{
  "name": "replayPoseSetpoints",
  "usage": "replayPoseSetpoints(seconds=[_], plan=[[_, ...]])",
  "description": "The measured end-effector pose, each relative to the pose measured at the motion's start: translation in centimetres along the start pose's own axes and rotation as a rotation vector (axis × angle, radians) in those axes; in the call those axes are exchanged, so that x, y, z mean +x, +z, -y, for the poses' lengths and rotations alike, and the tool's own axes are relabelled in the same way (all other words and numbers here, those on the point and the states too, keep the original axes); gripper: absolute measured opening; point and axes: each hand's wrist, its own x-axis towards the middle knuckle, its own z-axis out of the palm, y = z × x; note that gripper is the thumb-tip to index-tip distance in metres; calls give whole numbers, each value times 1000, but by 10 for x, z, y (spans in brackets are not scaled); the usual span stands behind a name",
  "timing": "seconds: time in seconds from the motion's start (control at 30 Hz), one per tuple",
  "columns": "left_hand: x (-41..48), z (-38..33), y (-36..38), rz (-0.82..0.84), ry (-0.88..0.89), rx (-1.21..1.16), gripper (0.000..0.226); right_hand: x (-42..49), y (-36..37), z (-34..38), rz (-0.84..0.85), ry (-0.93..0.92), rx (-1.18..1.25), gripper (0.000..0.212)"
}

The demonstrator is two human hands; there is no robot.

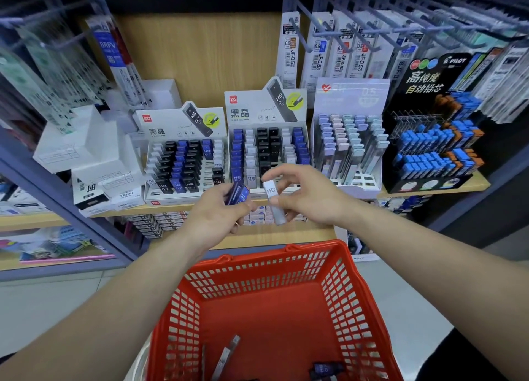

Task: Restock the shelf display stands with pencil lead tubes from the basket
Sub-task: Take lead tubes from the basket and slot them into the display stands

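Lead tube (275, 206), white-capped, HB, pinched in right grip (309, 199), blue tubes (240, 193) in left grip (216, 216)

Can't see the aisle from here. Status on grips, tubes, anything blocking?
Left grip holds blue tubes. Right grip pinches white-capped tube. Spare tubes lie in basket. Nothing blocks the stands.

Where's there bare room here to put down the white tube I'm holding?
For the white tube in your right hand: empty slots show in the front row of the pastel stand, and the floor of the red basket is mostly bare. The shelf board is packed edge to edge.
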Motion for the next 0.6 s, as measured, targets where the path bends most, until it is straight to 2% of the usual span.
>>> replayPoseSetpoints(seconds=[0.07,0.17,0.3,0.4,0.6], plan=[[-1,2,-9,-9,-10,-12,12,3,2,4,-106,-33,-13,21],[-4,5,-28,-26,-3,-34,10,13,5,11,-220,-83,-81,12],[-8,10,-57,-69,5,-71,10,45,14,32,-298,-169,-112,8],[-11,13,-74,-122,15,-120,11,80,26,44,-375,-232,-162,13],[-15,13,-93,-169,32,-181,14,130,47,38,-346,-231,-490,6]])
